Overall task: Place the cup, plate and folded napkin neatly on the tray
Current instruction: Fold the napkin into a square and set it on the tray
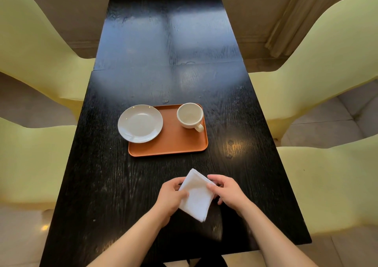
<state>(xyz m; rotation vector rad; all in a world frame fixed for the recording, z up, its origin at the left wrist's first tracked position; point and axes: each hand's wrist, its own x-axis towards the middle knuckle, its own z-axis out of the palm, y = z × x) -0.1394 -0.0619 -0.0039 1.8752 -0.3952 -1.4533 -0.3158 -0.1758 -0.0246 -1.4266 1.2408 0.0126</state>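
An orange tray (178, 146) lies on the black table (126, 184). A cream cup (190, 116) stands in the tray's far right corner, handle toward me. The white plate (140, 123) rests on the tray's left side and overhangs its left rim. Nearer to me, a folded white napkin (196, 197) is held just above the table by both hands. My left hand (171, 197) pinches its left edge. Its right edge is gripped by my right hand (228, 191).
Pale yellow chairs stand on both sides of the table, two at the left (34, 41) and two at the right (327, 62). A beige curtain (296, 10) hangs at the far right. The table's far half (167, 31) is bare and glossy.
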